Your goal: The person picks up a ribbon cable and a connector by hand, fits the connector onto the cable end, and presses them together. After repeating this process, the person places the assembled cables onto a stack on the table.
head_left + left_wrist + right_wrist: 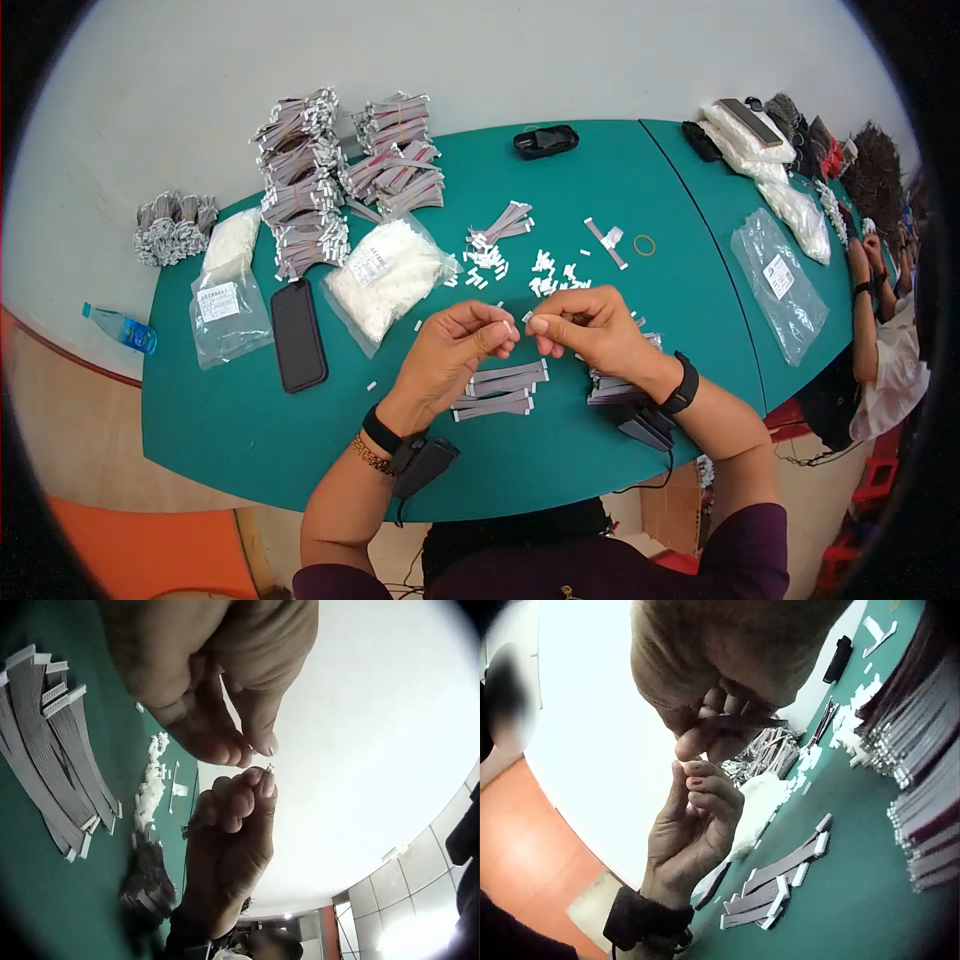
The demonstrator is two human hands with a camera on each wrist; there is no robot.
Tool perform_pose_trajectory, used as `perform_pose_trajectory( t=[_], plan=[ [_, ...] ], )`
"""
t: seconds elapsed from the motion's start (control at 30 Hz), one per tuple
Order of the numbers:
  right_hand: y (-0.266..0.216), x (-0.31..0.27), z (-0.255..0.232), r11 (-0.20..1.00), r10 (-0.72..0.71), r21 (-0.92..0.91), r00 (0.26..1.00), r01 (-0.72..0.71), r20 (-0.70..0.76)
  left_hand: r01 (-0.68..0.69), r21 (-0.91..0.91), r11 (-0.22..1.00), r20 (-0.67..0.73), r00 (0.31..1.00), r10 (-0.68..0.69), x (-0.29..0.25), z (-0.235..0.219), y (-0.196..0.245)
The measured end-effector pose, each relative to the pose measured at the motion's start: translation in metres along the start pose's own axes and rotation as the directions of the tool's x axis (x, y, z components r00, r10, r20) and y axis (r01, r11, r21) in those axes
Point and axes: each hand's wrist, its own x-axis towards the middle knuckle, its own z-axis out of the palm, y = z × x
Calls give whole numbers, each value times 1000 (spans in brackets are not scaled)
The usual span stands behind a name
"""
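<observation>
Over the green table, both hands meet at their fingertips. My left hand [455, 350] pinches a small white plastic piece [508, 327] between thumb and forefinger. My right hand [600, 330] grips a grey ribbon cable [739, 722], which runs across its curled fingers. At the right thumb tip shows the cable's white connector [528, 317], a short gap from the left fingertips. Below the hands lie several flat ribbon cables [505, 380] with white ends. Beside the right wrist sits a thicker bundle of cables [610, 388], partly covered by the forearm.
Loose white pieces [548, 275] are scattered beyond the hands. A bag of white pieces [385, 275] and a black phone [299, 335] lie to the left, with tall stacks of cable bundles [300, 190] behind. An empty plastic bag [780, 290] lies right; another person's arm [865, 310] shows there.
</observation>
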Motion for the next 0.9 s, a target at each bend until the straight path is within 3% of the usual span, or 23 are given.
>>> perform_pose_trajectory(
  t=[0.13,0.9],
  plan=[
    [2,1,1,1000,18,11,999,-18,41,34,34,999,-87,996,-31,-1,5,2],
    [9,-5,4,997,63,-45,995,-60,72,97,41,994,10,995,-98,-1,0,1]
  ],
)
